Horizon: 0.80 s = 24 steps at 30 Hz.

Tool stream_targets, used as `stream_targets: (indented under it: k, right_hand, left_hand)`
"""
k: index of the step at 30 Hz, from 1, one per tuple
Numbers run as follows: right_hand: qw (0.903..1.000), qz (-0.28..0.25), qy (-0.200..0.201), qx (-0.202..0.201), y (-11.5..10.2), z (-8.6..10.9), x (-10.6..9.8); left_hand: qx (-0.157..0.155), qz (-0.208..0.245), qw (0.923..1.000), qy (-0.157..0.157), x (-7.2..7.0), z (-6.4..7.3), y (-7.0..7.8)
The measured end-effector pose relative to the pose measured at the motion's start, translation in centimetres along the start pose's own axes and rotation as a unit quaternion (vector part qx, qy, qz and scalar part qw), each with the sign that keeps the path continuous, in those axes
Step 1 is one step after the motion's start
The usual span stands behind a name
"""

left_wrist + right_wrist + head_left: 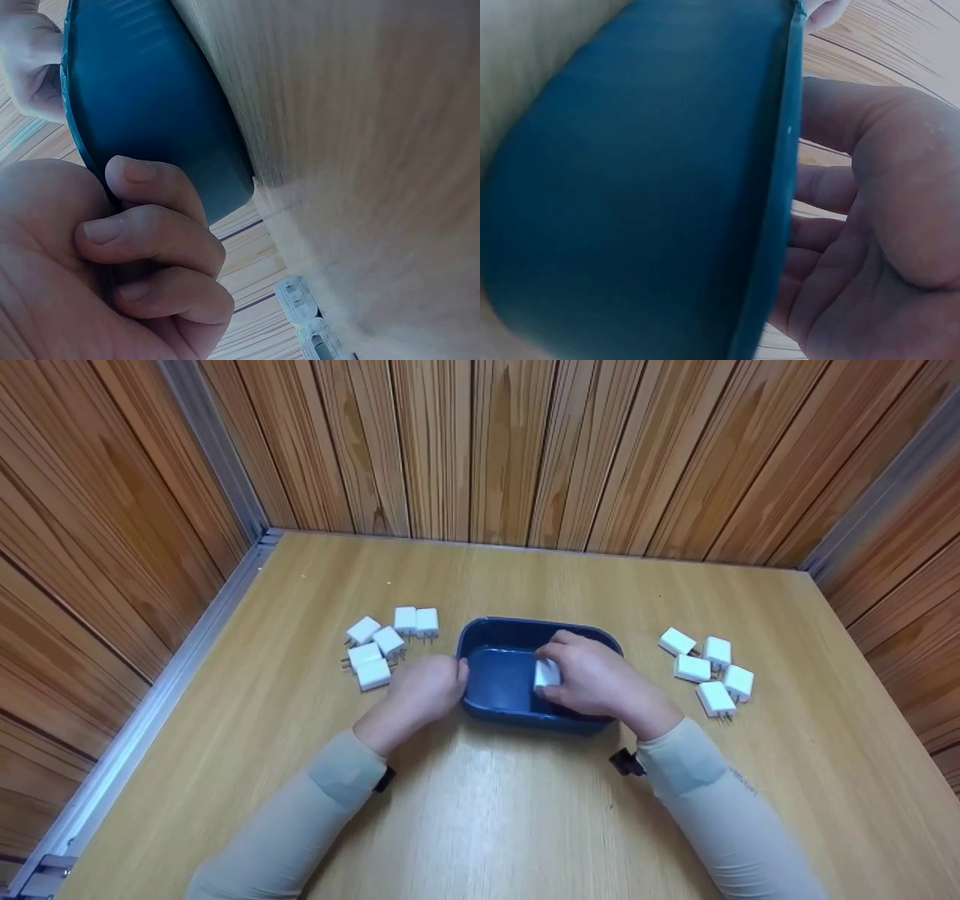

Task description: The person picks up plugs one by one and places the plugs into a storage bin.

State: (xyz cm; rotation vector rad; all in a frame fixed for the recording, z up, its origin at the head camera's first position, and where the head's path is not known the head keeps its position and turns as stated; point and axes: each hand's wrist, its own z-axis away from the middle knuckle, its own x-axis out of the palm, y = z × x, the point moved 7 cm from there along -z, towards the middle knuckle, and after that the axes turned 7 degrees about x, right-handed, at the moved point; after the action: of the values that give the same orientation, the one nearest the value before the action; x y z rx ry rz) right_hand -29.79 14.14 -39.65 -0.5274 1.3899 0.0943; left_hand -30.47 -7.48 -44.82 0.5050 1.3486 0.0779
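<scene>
A dark blue plastic bin [499, 675] stands in the middle of the table. My left hand [431, 686] holds its left rim; in the left wrist view the fingers [150, 232] are curled at the bin's corner. My right hand [589, 671] reaches over the bin's right part and pinches a white charger plug [546, 675] between thumb and fingers, inside the rim. In the right wrist view the bin's wall [645, 187] hides the fingertips and that plug.
Several white charger plugs [373, 673] with metal prongs lie in a loose group left of the bin. Another group of plugs [716, 700] lies to its right. Wood-panelled walls [502, 450] border the table [480, 810] at the back and sides.
</scene>
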Motion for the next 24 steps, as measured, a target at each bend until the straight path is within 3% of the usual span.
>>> stream_targets:
  k: [6,24]
  right_hand:
    - [1.0000,-0.002,0.000,-0.007,-1.2,-0.8,0.3]
    - [0.9993,-0.017,-0.029,-0.015,-3.9,-2.7,2.0]
  left_hand:
    - [0.000,-0.005,0.9999,0.009,-0.2,0.0,0.0]
    - [0.001,0.022,0.9998,-0.004,0.1,0.0,-0.2]
